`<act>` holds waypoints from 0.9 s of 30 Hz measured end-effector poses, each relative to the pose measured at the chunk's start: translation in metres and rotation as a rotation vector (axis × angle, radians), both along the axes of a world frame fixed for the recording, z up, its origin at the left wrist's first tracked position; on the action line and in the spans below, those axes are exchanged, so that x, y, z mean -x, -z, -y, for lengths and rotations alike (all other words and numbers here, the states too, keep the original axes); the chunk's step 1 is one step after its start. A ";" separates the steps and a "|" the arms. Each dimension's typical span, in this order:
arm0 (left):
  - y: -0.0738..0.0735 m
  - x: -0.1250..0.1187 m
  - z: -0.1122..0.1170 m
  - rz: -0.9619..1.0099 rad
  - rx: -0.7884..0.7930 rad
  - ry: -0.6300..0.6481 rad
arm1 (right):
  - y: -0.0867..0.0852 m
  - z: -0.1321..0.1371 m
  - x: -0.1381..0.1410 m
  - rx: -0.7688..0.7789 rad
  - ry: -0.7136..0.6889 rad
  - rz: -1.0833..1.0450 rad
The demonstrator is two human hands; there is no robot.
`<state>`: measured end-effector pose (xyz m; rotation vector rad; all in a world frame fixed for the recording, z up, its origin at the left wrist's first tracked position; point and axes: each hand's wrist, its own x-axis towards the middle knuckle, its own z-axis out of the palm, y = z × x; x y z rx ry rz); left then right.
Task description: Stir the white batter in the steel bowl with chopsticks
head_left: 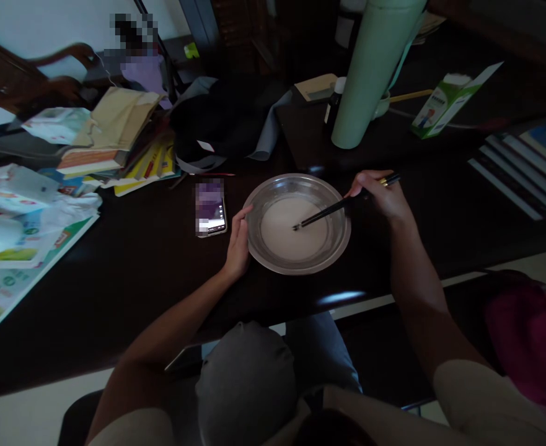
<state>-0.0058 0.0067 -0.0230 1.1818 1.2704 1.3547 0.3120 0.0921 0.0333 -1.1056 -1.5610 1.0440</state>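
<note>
A shallow round metal bowl (300,269) stands on the dark table, with a milky white liquid (282,232) inside. My left hand (238,246) grips the bowl's left side, its fingers up against the rim. Above the bowl's right edge, my right hand (386,197) is closed around black chopsticks (326,211) with gold bands near the top end. They slant down to the left, and their tips dip into the liquid near the middle of the bowl. A phone (212,210) with a lit screen lies just left of the bowl.
A tall pale green flask (370,80) and a dark bottle (333,102) stand behind the bowl. Books and papers (114,127) pile up at left, near a black bag (226,121). A green-white box (442,105) and stacked books (523,167) lie at right.
</note>
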 end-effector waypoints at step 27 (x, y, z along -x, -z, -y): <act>-0.001 0.000 0.000 0.010 0.005 -0.011 | -0.001 0.000 0.002 -0.018 -0.167 0.095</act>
